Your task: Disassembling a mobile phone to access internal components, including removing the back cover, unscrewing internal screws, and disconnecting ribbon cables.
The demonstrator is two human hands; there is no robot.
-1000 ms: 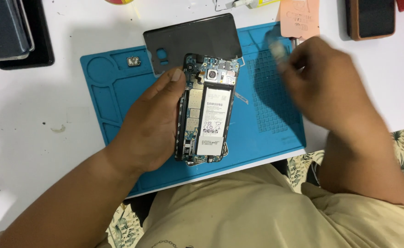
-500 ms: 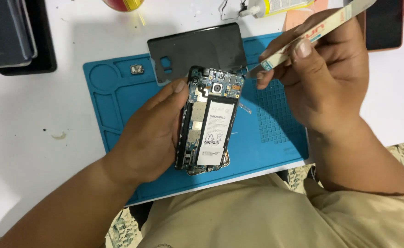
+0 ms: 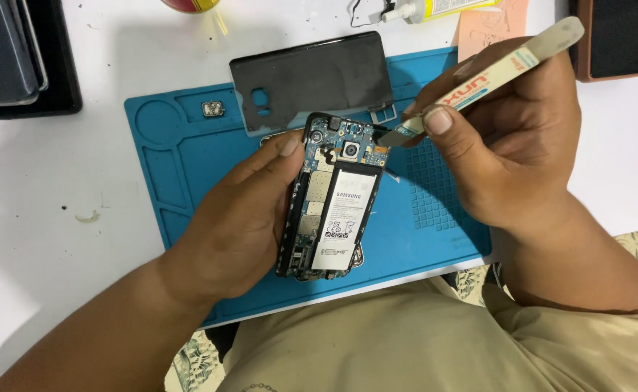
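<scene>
The left hand (image 3: 239,225) holds the opened phone (image 3: 330,199) (back cover off) over the blue mat (image 3: 188,167) — and the right hand (image 3: 508,145), empty-looking a moment ago, now pinches a flat pry tool (image 3: 493,76) — tip reaching the phone's top corner.

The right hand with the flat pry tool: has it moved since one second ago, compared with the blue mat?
Yes. The right hand came inward toward the opened phone; its pry tool tip now lies at the phone's top right corner, over the blue mat.

Back cover (image 3: 312,78) blocks mat (image 3: 181,167) top; mat left bare, passable.
</scene>
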